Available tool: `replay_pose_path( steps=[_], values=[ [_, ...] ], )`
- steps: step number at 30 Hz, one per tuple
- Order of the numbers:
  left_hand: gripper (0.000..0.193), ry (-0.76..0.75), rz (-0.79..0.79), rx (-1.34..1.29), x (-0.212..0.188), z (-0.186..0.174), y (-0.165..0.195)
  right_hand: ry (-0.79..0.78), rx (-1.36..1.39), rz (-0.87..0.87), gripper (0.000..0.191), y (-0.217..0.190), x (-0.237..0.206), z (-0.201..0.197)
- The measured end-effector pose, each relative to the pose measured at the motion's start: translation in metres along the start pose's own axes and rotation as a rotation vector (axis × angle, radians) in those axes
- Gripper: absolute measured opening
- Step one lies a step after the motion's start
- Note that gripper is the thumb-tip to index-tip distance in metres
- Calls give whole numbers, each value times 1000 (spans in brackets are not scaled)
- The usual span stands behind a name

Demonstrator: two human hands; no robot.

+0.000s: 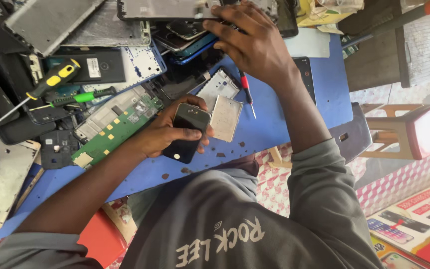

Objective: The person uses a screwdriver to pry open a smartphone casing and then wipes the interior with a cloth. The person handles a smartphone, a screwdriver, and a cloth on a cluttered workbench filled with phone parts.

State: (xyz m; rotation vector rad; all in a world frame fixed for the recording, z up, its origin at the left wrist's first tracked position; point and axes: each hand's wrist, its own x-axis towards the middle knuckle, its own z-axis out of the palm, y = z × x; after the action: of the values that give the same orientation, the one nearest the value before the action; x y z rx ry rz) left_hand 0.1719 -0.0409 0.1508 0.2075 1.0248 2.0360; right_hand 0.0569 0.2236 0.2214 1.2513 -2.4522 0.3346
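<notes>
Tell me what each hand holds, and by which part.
Left hand grips a glossy black phone around its middle. Right hand reaches into the pile of phones; its grasp cannot be told.

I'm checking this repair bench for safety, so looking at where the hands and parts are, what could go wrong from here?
1. The left hand holds the black phone in one hand above the blue table; it could slip and fall.
2. The right hand reaches into the stacked phones; the pile might slide.
3. The red screwdriver lies loose, tip outward, beneath that wrist; it could prick or get knocked off.
</notes>
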Motion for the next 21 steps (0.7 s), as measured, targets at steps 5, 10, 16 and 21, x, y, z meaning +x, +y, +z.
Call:
replay_pose_path(
  steps=[5, 10, 16, 21],
  values=[
    [54, 25, -24, 21, -1, -2, 5, -43, 77, 57, 42, -3, 12, -7],
    [54, 56, -43, 29, -1, -2, 7, -82, 117, 64, 48, -7, 14, -5],
    [55, 51, -36, 22, 4, -1, 10, -113, 262, 91, 60, 0, 18, 1],
    [54, 26, -33, 11, 10, 0, 16, -79, 333, 157, 65, 15, 31, -7]
  ],
)
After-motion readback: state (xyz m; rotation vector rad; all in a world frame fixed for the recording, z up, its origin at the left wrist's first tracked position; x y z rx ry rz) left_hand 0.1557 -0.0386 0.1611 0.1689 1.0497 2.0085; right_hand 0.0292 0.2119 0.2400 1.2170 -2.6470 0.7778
